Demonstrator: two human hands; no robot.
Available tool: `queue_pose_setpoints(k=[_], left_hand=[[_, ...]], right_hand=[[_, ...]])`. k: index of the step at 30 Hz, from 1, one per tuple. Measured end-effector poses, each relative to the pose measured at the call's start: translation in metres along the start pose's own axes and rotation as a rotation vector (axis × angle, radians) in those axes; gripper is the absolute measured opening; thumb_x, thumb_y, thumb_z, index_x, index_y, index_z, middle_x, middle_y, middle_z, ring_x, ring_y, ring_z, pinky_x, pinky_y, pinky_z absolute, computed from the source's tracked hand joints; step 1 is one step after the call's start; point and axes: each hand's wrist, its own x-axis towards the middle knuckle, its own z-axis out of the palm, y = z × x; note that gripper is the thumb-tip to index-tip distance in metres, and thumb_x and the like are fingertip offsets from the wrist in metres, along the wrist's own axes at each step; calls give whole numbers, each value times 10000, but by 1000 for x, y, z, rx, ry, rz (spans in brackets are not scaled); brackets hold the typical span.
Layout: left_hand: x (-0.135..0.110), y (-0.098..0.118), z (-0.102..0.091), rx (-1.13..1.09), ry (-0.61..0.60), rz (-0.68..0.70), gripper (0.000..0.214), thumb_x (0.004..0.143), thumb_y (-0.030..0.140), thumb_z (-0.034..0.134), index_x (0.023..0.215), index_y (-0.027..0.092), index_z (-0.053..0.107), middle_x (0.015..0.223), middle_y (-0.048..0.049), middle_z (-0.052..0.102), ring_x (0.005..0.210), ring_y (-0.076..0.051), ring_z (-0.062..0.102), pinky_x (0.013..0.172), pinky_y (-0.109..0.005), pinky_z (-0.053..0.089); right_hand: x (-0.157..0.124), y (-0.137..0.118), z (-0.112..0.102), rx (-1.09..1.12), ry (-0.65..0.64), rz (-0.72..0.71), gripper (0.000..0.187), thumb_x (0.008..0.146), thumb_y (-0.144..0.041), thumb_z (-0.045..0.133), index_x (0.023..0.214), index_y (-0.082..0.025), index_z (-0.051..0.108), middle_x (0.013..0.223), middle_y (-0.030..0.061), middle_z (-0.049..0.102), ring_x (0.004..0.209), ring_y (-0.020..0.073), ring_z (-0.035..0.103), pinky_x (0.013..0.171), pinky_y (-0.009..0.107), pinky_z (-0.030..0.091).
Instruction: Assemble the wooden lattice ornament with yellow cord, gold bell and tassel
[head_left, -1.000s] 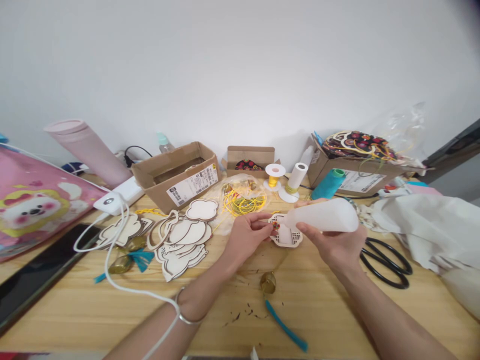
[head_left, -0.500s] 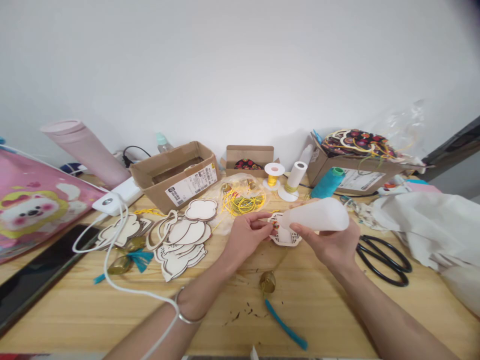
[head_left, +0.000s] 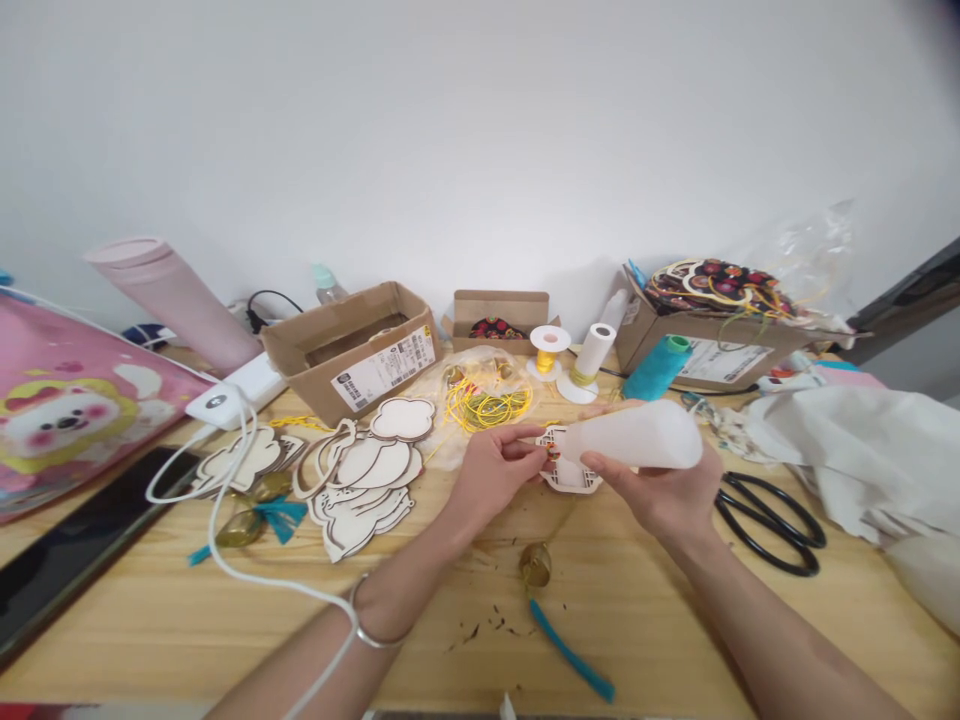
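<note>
My right hand (head_left: 667,490) is wrapped round a translucent white squeeze bottle (head_left: 637,435), tilted nearly flat with its narrow end over a cutout piece. This pale wooden cutout (head_left: 574,478) has lattice edges, and my left hand (head_left: 502,465) pinches its left side, where a small patterned patch shows by the fingertips. The bottle's tip is hidden. Below the cutout a cord leads down to a brass-coloured bell (head_left: 535,565) with a teal strip (head_left: 570,650) lying on the table.
Stacked wooden cutouts (head_left: 367,500) and bells with teal tassels (head_left: 281,518) lie left, near a white cable (head_left: 225,560). Cardboard boxes (head_left: 352,350), thread spools (head_left: 550,350) and a plastic bag with yellow cord (head_left: 487,400) stand behind. Black-handled scissors (head_left: 772,520) and white cloth (head_left: 847,450) lie right.
The bottle and my right hand have shifted very slightly to the right. My left hand still pinches the cutout in the same place.
</note>
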Motion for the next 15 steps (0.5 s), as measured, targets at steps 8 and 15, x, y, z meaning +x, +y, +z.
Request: queue_pose_setpoints(k=[8, 15], left_hand=[[0, 1, 0, -22, 38, -21, 258, 642, 177, 658, 897, 134, 642, 710, -54, 704, 659, -155, 655, 555, -197, 493], [0, 5, -1, -43, 82, -39, 269, 631, 123, 654, 899, 142, 649, 681, -34, 702, 662, -141, 654, 535, -171, 483]], right_hand=[[0, -3, 0, -44, -52, -24, 278, 546, -318, 743, 776, -208, 632, 708, 47, 680, 609, 214, 631, 540, 327, 542], [14, 19, -26, -66, 196, 41, 348, 609, -283, 701, 930, -196, 600, 944, 71, 646, 843, 262, 612, 734, 421, 505]])
